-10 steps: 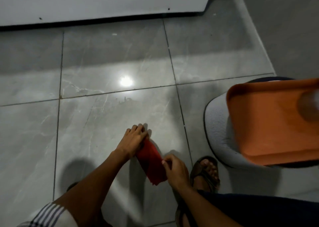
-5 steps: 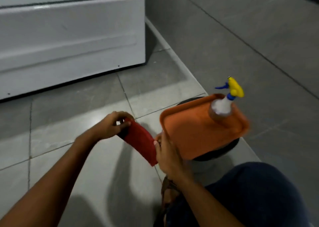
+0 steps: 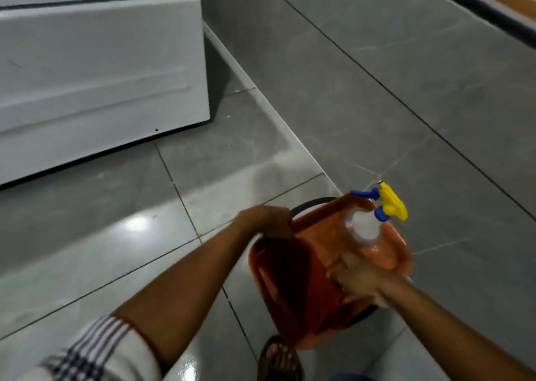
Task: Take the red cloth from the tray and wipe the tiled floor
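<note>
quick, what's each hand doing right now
Left hand: closed on the red cloth over the tray.
Right hand: blurred, grip cannot be told.

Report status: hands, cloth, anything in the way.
Left hand and right hand both gripping red cloth, spread over orange plastic tray. Yellow-and-blue-nozzled spray bottle standing in tray, beside cloth.
</note>
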The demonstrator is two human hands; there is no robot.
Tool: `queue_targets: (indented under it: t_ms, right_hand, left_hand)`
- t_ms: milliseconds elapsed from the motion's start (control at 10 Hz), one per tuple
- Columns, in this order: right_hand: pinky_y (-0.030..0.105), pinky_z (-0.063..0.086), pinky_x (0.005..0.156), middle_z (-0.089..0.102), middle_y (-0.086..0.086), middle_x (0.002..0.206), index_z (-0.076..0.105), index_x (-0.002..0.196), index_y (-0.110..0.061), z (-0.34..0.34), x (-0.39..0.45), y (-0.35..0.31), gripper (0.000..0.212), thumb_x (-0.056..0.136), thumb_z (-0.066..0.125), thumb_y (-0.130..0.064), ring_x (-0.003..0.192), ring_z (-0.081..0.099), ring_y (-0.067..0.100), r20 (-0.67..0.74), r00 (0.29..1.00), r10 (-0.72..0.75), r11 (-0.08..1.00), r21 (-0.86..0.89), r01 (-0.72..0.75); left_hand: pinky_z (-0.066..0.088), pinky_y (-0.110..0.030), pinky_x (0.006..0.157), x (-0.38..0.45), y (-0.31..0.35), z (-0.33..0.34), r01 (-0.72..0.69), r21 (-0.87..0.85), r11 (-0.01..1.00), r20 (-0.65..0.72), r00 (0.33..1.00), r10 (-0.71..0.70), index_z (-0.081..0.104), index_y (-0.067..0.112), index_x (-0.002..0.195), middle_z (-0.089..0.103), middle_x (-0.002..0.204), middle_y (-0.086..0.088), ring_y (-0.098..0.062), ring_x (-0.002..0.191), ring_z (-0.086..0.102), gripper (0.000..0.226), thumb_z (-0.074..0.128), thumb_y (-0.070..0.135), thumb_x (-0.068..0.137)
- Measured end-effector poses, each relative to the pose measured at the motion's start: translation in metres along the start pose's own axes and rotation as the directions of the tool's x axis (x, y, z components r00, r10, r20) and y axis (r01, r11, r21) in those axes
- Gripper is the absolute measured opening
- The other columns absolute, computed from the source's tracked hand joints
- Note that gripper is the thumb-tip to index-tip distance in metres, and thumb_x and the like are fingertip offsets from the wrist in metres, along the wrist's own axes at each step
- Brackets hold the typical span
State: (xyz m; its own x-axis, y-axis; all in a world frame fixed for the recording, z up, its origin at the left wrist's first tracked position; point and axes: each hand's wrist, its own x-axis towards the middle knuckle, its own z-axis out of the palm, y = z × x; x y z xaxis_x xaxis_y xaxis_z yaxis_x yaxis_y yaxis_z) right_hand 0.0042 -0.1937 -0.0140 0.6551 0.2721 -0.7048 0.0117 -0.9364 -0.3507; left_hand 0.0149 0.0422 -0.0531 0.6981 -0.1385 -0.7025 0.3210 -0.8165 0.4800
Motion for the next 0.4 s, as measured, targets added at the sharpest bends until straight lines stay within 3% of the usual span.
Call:
queue_targets:
  t_ms: [100, 200, 300, 400]
  right_hand:
    - [0.013, 0.053, 0.076, 0.064, 0.008, 0.11, 0.063, 0.13, -0.004, 0.021, 0.018, 0.021, 0.024, 0.109, 0.05, -0.003, 0.088, 0.061, 0.015, -0.028, 0.997, 0.071, 0.997, 0.02, -0.07]
    - [0.038, 0.049, 0.095, 0.067, 0.022, 0.111, 0.066, 0.114, -0.003, 0.034, 0.015, 0.034, 0.021, 0.104, 0.051, 0.007, 0.109, 0.065, 0.038, -0.152, 0.987, 0.05, 0.999, 0.011, -0.049]
    - [0.036, 0.047, 0.095, 0.064, 0.012, 0.109, 0.064, 0.128, -0.005, 0.025, -0.014, 0.034, 0.025, 0.106, 0.053, 0.002, 0.116, 0.065, 0.035, -0.076, 0.997, 0.028, 0.999, -0.027, -0.03]
    - [0.038, 0.05, 0.109, 0.063, 0.004, 0.12, 0.058, 0.134, -0.014, 0.003, -0.065, 0.021, 0.031, 0.105, 0.059, -0.003, 0.123, 0.062, 0.027, 0.02, 0.999, -0.033, 0.999, 0.014, 0.033]
  left_hand:
    - [0.057, -0.042, 0.089, 0.015, 0.009, 0.021, -0.023, -0.027, 0.999, -0.184, 0.983, 0.017, 0.066, 0.012, 0.142, 0.071, 0.13, -0.015, -0.034, 0.113, 0.072, 0.043, 0.067, 0.03, 0.103]
    - [0.059, -0.045, 0.1, 0.005, 0.022, 0.025, -0.071, -0.102, 0.992, -0.35, 0.936, 0.031, 0.065, 0.012, 0.143, 0.07, 0.138, -0.017, -0.036, 0.124, 0.07, 0.043, 0.068, 0.03, 0.104]
    - [0.057, -0.042, 0.106, -0.031, 0.028, 0.009, -0.048, -0.162, 0.986, -0.361, 0.932, -0.014, 0.066, 0.015, 0.144, 0.068, 0.143, -0.012, -0.033, 0.13, 0.067, 0.04, 0.065, 0.028, 0.106]
    - [0.059, -0.044, 0.108, -0.084, 0.025, -0.013, 0.032, -0.182, 0.983, -0.357, 0.929, -0.096, 0.065, 0.013, 0.144, 0.069, 0.145, -0.013, -0.033, 0.131, 0.068, 0.039, 0.061, 0.031, 0.109]
